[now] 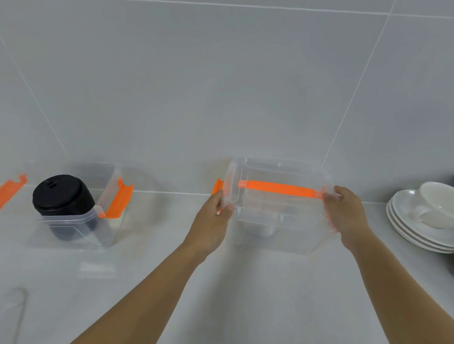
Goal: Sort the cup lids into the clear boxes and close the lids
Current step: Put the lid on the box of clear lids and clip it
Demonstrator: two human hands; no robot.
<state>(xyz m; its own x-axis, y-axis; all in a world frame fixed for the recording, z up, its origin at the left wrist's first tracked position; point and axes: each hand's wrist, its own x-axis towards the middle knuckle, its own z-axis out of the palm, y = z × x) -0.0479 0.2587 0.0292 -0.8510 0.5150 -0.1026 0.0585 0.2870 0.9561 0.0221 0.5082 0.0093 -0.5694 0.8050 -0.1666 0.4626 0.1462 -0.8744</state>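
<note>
My left hand (pixel 216 213) and right hand (pixel 344 212) each grip an end of the lid (pixel 277 175), held over the box (pixel 278 235) by the wall (pixel 232 72), so I should level it, match the rims and press down evenly.

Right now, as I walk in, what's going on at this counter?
A person is holding a clear lid with an orange handle by its two ends, the left hand on the left end and the right hand on the right. The lid is over a clear box by the wall and is not yet latched. To the left, a second box stands open with a stack of black cup lids inside. White saucers sit at the right.
</note>
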